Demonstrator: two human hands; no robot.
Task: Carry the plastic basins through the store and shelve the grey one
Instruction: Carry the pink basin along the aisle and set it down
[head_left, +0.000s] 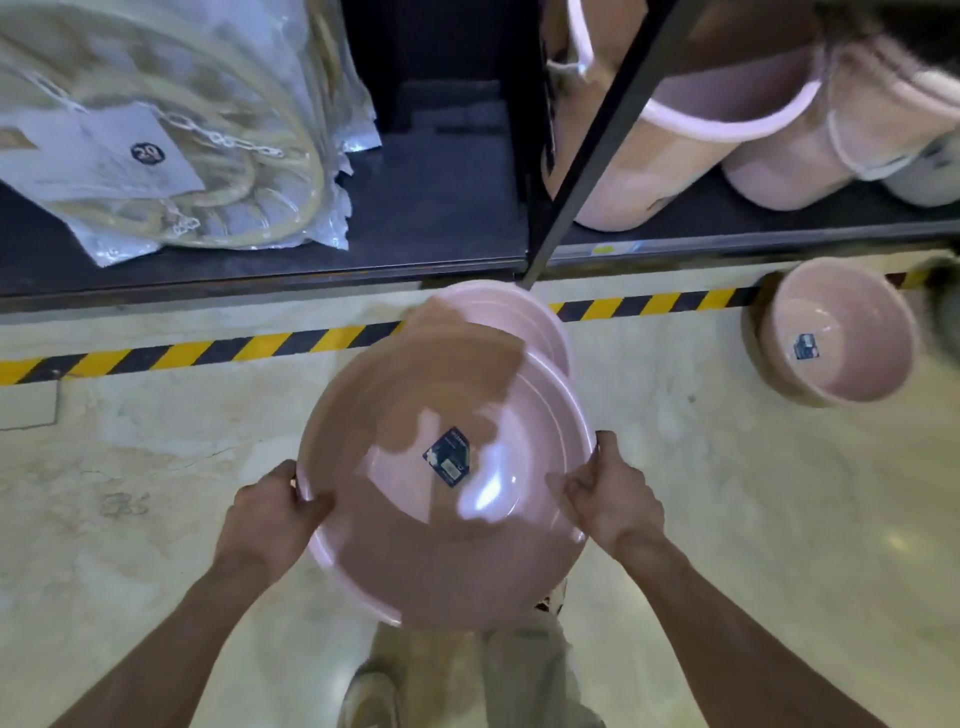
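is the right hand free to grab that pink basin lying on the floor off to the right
Probably not yet: the right hand and left hand both grip the held pink basin, though bare floor lies between it and the floor basin.

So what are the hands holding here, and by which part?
A pink basin, gripped at its rim on opposite sides: left hand on the left edge, right hand on the right.

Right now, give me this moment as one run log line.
left hand: grips basin rim | right hand: grips opposite rim | pink basin: held above floor | pink bowl: on floor | grey basin: not visible
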